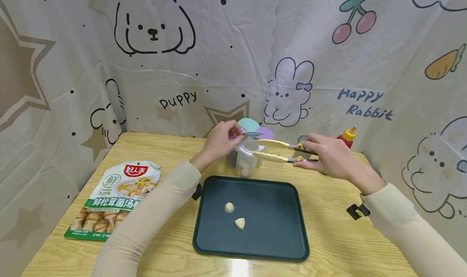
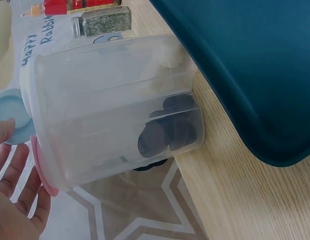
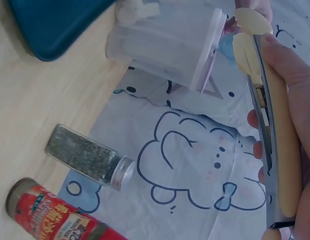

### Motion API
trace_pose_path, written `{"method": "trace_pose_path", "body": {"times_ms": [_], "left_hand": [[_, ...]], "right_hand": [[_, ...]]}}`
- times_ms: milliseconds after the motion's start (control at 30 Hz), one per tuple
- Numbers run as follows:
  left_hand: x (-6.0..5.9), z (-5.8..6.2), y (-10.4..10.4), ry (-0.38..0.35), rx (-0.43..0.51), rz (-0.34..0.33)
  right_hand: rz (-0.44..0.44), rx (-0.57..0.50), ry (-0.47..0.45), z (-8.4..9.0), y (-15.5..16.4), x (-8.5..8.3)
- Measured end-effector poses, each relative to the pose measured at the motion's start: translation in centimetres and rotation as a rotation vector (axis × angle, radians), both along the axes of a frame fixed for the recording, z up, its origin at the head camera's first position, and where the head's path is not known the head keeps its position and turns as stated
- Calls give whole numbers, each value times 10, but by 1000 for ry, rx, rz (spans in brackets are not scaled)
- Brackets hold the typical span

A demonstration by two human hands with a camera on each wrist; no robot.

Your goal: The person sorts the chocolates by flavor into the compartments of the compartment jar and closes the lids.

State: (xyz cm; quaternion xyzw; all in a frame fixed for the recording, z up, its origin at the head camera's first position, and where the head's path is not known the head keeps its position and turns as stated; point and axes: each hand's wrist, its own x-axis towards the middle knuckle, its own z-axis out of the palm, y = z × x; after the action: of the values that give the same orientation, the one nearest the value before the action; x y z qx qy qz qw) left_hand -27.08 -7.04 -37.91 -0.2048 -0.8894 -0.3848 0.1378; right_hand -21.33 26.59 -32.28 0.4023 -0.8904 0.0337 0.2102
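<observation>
On the table, a clear plastic container (image 1: pixel 245 166) with sections and several coloured flip lids stands behind the dark green tray (image 1: pixel 270 220). My left hand (image 1: pixel 220 139) pinches its raised light blue lid (image 1: pixel 252 134), with fingers beside the pink lid (image 2: pixel 41 167). Dark round pieces (image 2: pixel 167 131) and whitish pieces (image 2: pixel 168 54) lie low in separate sections. In my right hand (image 1: pixel 330 157) are tongs (image 1: pixel 271 157) with cream tips, slightly spread at the container's opening; nothing shows between them. Two small whitish pieces lie on the tray, one ridged (image 1: pixel 229 207), one wedge-shaped (image 1: pixel 239 224).
At the left lies a soup seasoning bag (image 1: pixel 106 204) with mushrooms pictured on it. A glass jar of dried herbs (image 3: pixel 85 156) and a red bottle (image 3: pixel 50 212) stand right of the container. A printed cloth (image 1: pixel 219 66) hangs behind the wooden table (image 1: pixel 168 248).
</observation>
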Motion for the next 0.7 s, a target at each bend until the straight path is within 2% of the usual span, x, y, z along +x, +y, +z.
{"method": "trace_pose_path", "body": {"times_ms": [167, 333, 700], "left_hand": [[-1, 0, 0, -1, 4, 0], [0, 1, 1, -1, 5, 5], [1, 1, 1, 0, 1, 7]], "right_hand": [[56, 3, 28, -9, 4, 19], [74, 9, 21, -28, 6, 37], [136, 6, -127, -75, -5, 64]]}}
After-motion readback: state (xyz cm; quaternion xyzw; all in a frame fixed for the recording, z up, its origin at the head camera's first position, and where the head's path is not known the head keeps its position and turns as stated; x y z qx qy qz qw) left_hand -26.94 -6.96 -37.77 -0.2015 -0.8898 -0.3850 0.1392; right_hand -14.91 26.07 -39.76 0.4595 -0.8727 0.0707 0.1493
